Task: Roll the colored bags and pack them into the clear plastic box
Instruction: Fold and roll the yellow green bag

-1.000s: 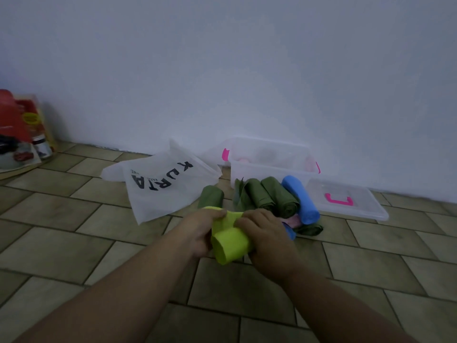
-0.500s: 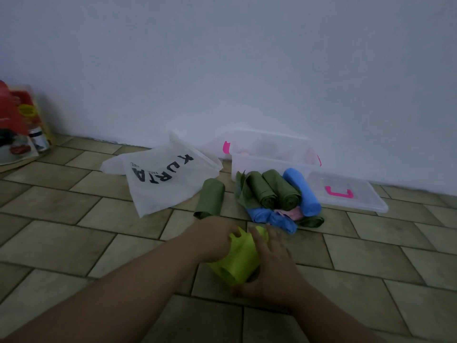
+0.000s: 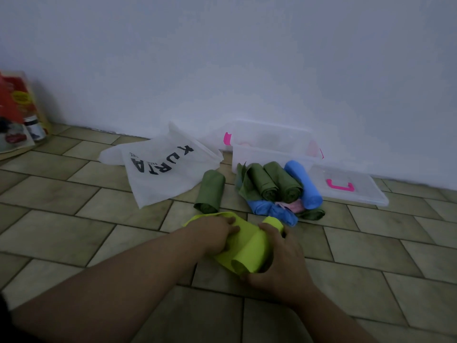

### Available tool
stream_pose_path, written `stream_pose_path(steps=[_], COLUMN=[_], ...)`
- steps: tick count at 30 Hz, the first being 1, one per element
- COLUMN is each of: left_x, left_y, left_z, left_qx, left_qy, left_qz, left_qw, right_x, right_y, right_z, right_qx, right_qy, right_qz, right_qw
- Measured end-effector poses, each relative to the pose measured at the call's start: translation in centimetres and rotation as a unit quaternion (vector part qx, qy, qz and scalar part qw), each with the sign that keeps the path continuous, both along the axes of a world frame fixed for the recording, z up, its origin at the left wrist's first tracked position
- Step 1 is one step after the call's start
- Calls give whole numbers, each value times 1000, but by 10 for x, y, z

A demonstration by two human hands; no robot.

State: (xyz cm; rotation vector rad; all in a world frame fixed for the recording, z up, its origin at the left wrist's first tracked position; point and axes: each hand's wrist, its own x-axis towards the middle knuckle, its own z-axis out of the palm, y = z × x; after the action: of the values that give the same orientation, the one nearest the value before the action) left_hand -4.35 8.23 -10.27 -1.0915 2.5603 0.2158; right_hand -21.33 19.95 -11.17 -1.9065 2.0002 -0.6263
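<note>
Your right hand curls around the rolled end of the lime-green bag — your left hand presses flat, fingers together, on its loose part, low on the tiled floor. Just beyond lie green and blue rolls, one green roll apart. Behind them sits the clear plastic box — its lid beside it.
</note>
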Motion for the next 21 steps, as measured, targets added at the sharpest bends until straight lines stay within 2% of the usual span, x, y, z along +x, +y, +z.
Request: stream_pose_path(steps=[4,8,14,17,21], left_x=[1,1,-2,-2,-3], left_y=[-2,-1,0,0,-1], left_z=[-2,-3,-1,2,3], left_qx=[-1,-1,-4,0,6], left_qy=[-6,-2,-15,-16,-32], left_qz=[-6,-7,-7,-4,-3], left_qw=[1000,1000,1000,1000,999], right_x=[1,2,-15,-12,-6], right_y=[4,6,-11,-21,-31], right_z=[-3,-1,31,43,54], right_qx=[103,116,119,84,121], right_qy=[86,148,291,311,325], right_qz=[-8,2,162,250,274], right_qw=[991,982,935,913,897])
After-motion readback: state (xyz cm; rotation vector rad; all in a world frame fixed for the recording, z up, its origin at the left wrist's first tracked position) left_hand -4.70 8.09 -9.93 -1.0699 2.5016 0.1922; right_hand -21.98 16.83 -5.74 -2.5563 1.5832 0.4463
